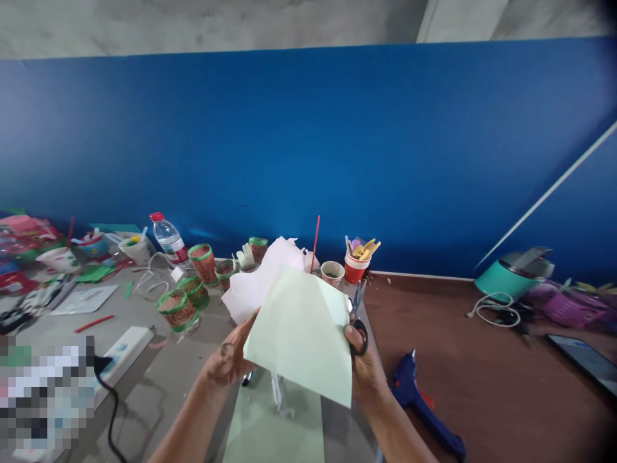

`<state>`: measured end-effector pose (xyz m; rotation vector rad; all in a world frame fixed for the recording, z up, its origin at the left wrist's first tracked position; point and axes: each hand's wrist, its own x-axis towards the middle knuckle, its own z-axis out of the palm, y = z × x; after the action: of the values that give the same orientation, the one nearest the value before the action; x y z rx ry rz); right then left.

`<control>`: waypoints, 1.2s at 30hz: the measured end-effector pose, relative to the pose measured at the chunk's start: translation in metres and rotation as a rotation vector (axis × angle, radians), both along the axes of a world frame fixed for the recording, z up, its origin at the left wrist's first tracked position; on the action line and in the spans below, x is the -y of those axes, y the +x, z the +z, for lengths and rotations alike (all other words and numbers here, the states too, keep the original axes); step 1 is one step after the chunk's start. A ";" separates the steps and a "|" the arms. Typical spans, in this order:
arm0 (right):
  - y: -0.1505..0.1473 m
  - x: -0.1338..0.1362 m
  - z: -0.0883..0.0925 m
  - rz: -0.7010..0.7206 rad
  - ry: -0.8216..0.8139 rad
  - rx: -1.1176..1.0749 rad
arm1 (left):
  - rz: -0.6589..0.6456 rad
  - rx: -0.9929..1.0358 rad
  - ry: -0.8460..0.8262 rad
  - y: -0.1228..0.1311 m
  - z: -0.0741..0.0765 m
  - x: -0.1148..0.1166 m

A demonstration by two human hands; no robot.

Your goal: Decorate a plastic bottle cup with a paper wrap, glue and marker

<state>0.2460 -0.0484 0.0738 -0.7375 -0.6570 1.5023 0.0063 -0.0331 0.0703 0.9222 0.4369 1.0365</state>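
Note:
A pale green sheet of paper (299,334) is held up between my two hands, slightly bent. My left hand (230,357) grips its left edge, fingers hidden behind the sheet. At the right edge, my right hand (365,365) pinches the paper with the thumb in front and also has a pair of black-handled scissors (359,335) in it, blades pointing up. Behind the sheet shows a pale pink paper (255,276) with a ragged edge. Below lies another light green sheet (274,431) on the table, with a small white object (276,389) on it.
A blue glue gun (414,399) lies on the brown tabletop to the right. Several red-and-green cups (177,310), a water bottle (169,239) and a white power strip (128,350) are left. A red cup of utensils (355,269) stands by the blue partition (308,141).

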 end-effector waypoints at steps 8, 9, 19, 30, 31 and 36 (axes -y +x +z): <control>0.006 -0.006 -0.021 -0.284 0.112 0.199 | -0.181 -0.149 0.011 0.024 0.000 0.006; 0.005 -0.005 -0.020 -0.298 0.126 0.260 | -0.130 -0.180 0.003 0.027 -0.001 0.007; -0.004 0.011 -0.011 -0.217 0.246 0.414 | 0.636 -0.146 -0.231 0.040 -0.011 -0.001; -0.023 0.034 -0.027 0.181 0.511 0.605 | 0.576 -0.030 -0.084 0.022 -0.002 -0.010; -0.025 0.034 -0.026 0.212 0.498 0.610 | 0.585 -0.011 -0.082 0.023 -0.002 -0.010; -0.033 0.034 -0.028 0.352 0.402 0.739 | 0.597 0.006 -0.197 0.025 -0.009 -0.013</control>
<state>0.2126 -0.0824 0.0458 -0.8882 -1.6646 1.3182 0.0315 -0.0205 0.0609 0.6187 0.8240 1.5027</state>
